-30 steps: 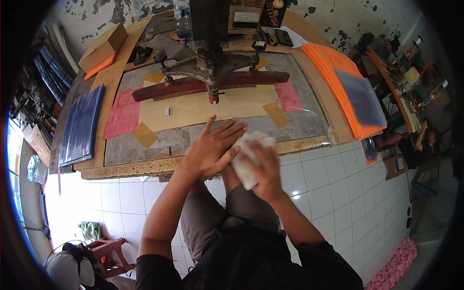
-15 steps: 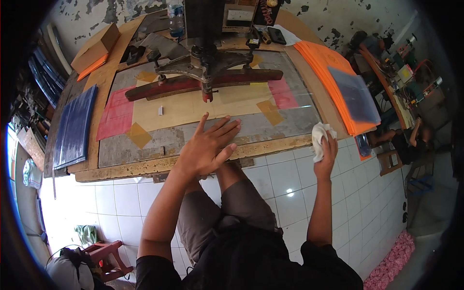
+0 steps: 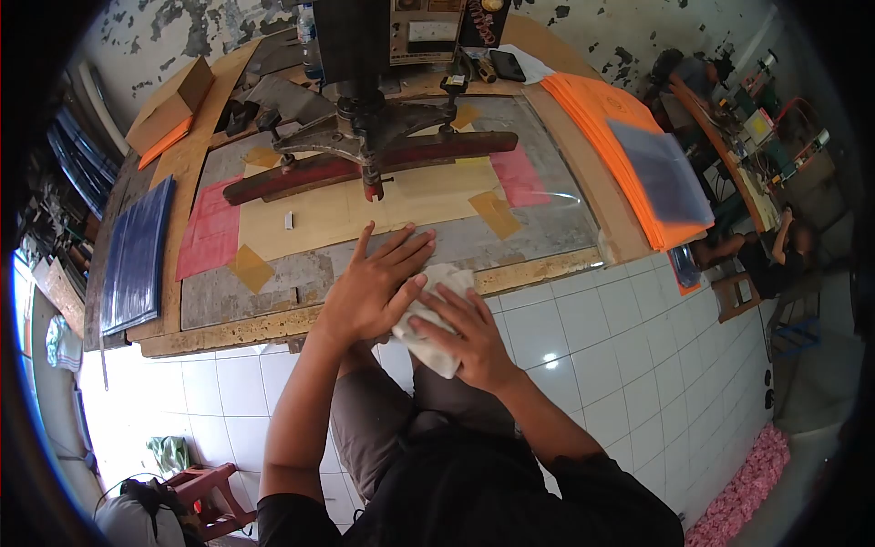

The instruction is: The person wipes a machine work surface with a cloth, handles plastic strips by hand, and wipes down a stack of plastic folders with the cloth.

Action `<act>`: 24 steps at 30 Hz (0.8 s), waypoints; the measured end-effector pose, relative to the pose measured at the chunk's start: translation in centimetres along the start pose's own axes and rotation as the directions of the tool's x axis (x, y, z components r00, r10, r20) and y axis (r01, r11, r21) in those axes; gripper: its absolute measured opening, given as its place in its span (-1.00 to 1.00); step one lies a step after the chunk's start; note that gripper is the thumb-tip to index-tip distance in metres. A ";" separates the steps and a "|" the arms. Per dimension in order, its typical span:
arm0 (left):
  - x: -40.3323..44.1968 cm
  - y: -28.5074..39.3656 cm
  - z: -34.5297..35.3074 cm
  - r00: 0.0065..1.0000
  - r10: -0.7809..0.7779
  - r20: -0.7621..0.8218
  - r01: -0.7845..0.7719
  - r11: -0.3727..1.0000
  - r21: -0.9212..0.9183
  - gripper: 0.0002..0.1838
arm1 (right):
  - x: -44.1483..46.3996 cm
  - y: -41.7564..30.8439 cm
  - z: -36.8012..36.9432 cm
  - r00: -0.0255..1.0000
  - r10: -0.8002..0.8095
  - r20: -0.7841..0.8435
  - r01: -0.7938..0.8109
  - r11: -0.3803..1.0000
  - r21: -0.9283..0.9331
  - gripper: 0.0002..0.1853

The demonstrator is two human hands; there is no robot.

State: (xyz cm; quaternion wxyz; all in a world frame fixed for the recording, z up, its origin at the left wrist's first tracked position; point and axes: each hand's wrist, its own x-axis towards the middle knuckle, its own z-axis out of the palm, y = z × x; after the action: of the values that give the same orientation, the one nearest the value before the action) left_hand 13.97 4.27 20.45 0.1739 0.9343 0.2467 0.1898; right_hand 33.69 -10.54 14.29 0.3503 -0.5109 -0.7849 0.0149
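Note:
My left hand lies with fingers spread on the front part of the grey metal plate, its fingertips close to the tan sheet taped there. In my right hand is a white cloth, held just beside the left thumb at the table's front edge. Above the tan sheet stands a press head with a dark red bar across it. Pink pieces and brownish tape cover parts of the sheet's ends. A small pale piece rests on the sheet.
A stack of orange sheets with a clear plastic sheet is at the right. Dark blue plastic sheets lie at the left, near a cardboard box. A phone sits behind. Another person sits far right.
My right hand has brought the cloth leftward from the table's right front edge to beside my left hand. The left hand stays spread on the plate. The view has shifted slightly.

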 end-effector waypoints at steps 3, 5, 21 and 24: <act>0.0 0.0 -0.2 1.000 -0.015 0.002 0.015 1.000 -0.020 -0.36 | -0.3 2.1 -0.4 0.999 0.001 -0.040 -0.004 0.998 -0.065 -0.39; 0.1 0.1 -0.3 1.000 -0.019 0.000 0.019 1.000 -0.025 -0.36 | -1.5 5.9 -2.1 0.991 0.037 -0.128 -0.055 0.989 -0.136 -0.36; -1.0 0.4 0.2 0.990 0.088 -0.106 -0.080 0.994 0.073 -0.50 | -5.9 15.3 -13.3 0.600 0.283 -0.748 -0.530 0.841 -0.107 -0.34; -1.7 1.0 0.2 0.987 0.109 -0.120 -0.104 0.994 0.047 -0.46 | -3.7 17.7 -15.9 0.684 0.169 -0.710 -0.533 0.780 -0.328 -0.34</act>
State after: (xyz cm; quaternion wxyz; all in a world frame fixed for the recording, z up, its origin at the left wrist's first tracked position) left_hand 13.12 2.46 20.23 0.1292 0.9360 0.2106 0.2508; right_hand 57.58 -10.40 17.50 0.4392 -0.7034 -0.4712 -0.3005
